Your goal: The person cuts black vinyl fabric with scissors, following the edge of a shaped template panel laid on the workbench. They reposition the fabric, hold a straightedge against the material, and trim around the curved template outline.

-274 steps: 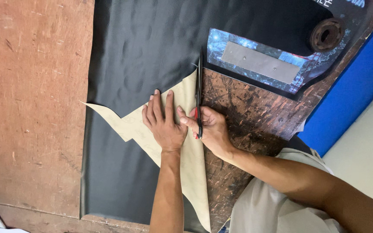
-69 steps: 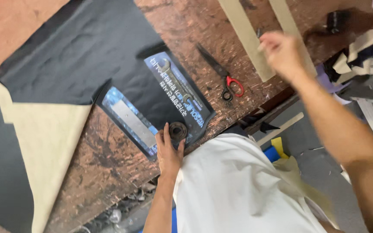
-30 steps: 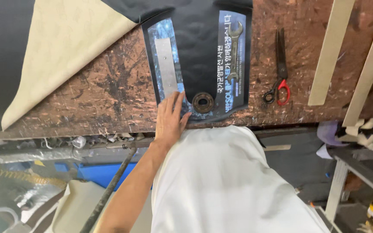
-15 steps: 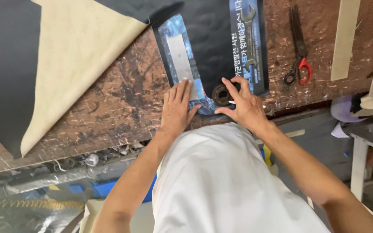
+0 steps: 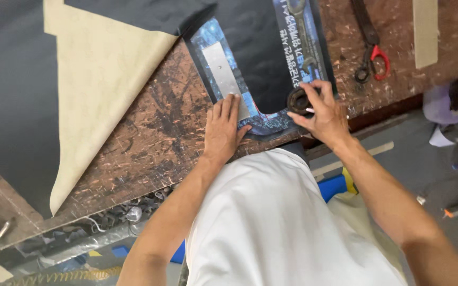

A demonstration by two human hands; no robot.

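Observation:
My left hand (image 5: pixel 222 127) lies flat, fingers together, on the near end of a silver metal bar (image 5: pixel 223 79) and the blue printed sheet (image 5: pixel 263 124) beneath it. My right hand (image 5: pixel 320 111) grips a dark rusty ring-shaped weight (image 5: pixel 296 100) sitting on the same sheet near the table's front edge; a thin white object shows between its fingers. Black fabric (image 5: pixel 255 58) covers the middle of the sheet. A grey wrench (image 5: pixel 300 32) lies on the sheet's right strip.
A large black fabric (image 5: pixel 11 95) with its beige underside folded over (image 5: pixel 96 90) covers the left of the worn brown table (image 5: pixel 155 137). Red-handled scissors (image 5: pixel 369 47) and beige strips (image 5: pixel 425 32) lie at right. Metal scraps (image 5: pixel 128 214) sit below the table edge.
Earlier both hands pressed a beige pattern onto the black fabric. Since then the view swung to the printed sheet, and my right hand came down onto the ring weight.

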